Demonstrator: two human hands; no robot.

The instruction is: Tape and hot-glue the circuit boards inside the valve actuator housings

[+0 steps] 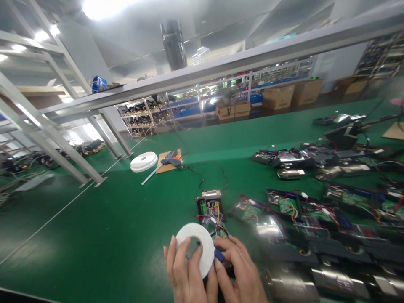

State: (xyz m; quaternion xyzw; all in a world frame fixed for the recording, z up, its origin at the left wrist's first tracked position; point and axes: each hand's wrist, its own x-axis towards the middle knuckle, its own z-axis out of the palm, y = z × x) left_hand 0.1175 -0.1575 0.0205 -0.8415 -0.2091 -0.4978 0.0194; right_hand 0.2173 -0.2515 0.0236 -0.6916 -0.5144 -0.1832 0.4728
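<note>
My left hand (184, 273) holds a white roll of tape (195, 246) at the bottom centre, fingers curled round its rim and through its hole. My right hand (241, 273) sits just right of the roll, fingers pinched on a small blue part (219, 255) at the roll's edge. Directly behind both hands an open black electronic unit (210, 209) with red, yellow and black wires lies on the green table (110, 235).
Rows of similar opened units and circuit boards (315, 214) fill the table's right side. A glue gun on cardboard (171, 160) and a stack of white tape rolls (144, 162) lie further back. A grey metal frame (57, 143) stands at left. Cardboard boxes (277, 97) sit far behind.
</note>
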